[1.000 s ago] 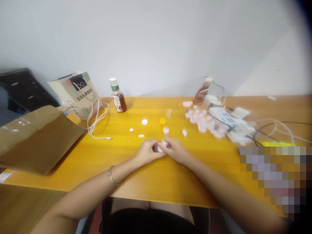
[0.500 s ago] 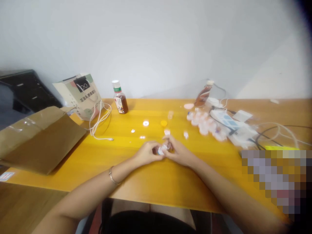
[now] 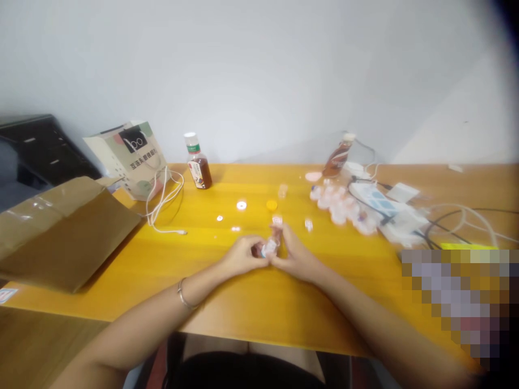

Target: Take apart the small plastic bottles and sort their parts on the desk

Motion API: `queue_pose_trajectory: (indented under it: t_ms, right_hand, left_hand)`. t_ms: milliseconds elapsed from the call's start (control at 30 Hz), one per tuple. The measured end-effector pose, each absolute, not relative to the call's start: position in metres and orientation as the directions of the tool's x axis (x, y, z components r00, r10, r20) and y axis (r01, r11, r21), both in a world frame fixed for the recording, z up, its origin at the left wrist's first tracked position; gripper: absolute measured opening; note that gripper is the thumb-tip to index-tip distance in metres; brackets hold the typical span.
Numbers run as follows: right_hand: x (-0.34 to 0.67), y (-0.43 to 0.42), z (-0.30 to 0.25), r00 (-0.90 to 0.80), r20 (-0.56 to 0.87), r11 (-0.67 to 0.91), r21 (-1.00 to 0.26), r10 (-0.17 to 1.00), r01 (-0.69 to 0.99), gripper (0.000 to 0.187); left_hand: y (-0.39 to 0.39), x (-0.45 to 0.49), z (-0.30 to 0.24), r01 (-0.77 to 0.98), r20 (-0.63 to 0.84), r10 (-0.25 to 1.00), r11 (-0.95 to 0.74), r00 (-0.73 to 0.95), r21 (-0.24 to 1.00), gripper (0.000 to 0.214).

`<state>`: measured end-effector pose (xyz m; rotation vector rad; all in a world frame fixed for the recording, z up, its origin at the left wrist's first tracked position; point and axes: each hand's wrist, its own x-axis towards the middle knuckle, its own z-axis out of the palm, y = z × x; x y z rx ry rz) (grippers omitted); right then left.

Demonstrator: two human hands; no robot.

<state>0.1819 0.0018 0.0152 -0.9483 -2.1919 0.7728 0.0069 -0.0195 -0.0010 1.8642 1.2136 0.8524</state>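
Note:
In front of me, above the table, a small clear and white plastic piece (image 3: 269, 248) with a bluish end is between my hands; blur hides its exact kind. My left hand (image 3: 246, 255) is closed around its left end, thumb towards me. On the other side my right hand (image 3: 298, 255) curls around the right end, thumb low and fingertips at the upper edge. Just beyond the fingers lies a small white and pink piece (image 3: 277, 220). Farther back are a yellow disc (image 3: 271, 205), a white ring (image 3: 241, 205) and a small clear piece (image 3: 283, 190).
Left are a brown paper bag (image 3: 68, 232), a printed bag (image 3: 140, 156), a white cable (image 3: 162, 200) and a dark-filled bottle (image 3: 199, 170). Right are a tilted bottle (image 3: 338, 156), several pale round containers (image 3: 338, 208) and a power strip (image 3: 375, 200) with cables.
My right hand's fingers have spread slightly apart around the plastic piece. My left hand keeps its grip. The whole view has shifted a little.

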Motion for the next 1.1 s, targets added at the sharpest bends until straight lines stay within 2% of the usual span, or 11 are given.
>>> queue_pose_trajectory:
  t_ms: [367, 500, 600, 700, 800, 933, 1033, 1100]
  right_hand:
    - [0.183, -0.001, 0.018, -0.583, 0.236, 0.563, -0.674, 0.777, 0.477, 0.043]
    - [0.183, -0.002, 0.021, -0.625, 0.139, 0.531, -0.683, 0.768, 0.502, 0.026]
    - [0.184, -0.002, 0.026, -0.602, 0.161, 0.543, -0.65, 0.782, 0.532, 0.027]
    - [0.183, -0.003, 0.028, -0.566, 0.128, 0.504, -0.64, 0.814, 0.58, 0.02]
    - [0.181, -0.004, 0.029, -0.587, 0.203, 0.57, -0.609, 0.784, 0.551, 0.027]
    - [0.181, -0.004, 0.027, -0.586, 0.125, 0.512, -0.651, 0.801, 0.561, 0.022]
    - [0.181, -0.002, 0.024, -0.58, 0.185, 0.534, -0.669, 0.793, 0.517, 0.03]
    - [0.181, -0.001, 0.023, -0.562, 0.163, 0.496, -0.701, 0.811, 0.512, 0.03]
  left_hand:
    - [-0.019, 0.005, -0.002, 0.451, 0.15, 0.927, -0.303, 0.343, 0.84, 0.02]
    - [-0.02, 0.005, 0.001, 0.456, 0.169, 0.919, -0.329, 0.357, 0.827, 0.019]
    - [-0.02, 0.005, 0.002, 0.466, 0.166, 0.918, -0.331, 0.361, 0.82, 0.02]
    - [-0.019, 0.004, 0.001, 0.474, 0.181, 0.912, -0.351, 0.367, 0.807, 0.02]
    - [-0.018, 0.004, 0.0, 0.466, 0.174, 0.911, -0.346, 0.373, 0.814, 0.02]
    - [-0.018, 0.004, 0.001, 0.462, 0.176, 0.913, -0.344, 0.368, 0.818, 0.019]
    - [-0.019, 0.005, 0.002, 0.448, 0.174, 0.914, -0.338, 0.367, 0.828, 0.016]
    - [-0.019, 0.005, 0.001, 0.446, 0.172, 0.915, -0.334, 0.365, 0.83, 0.016]
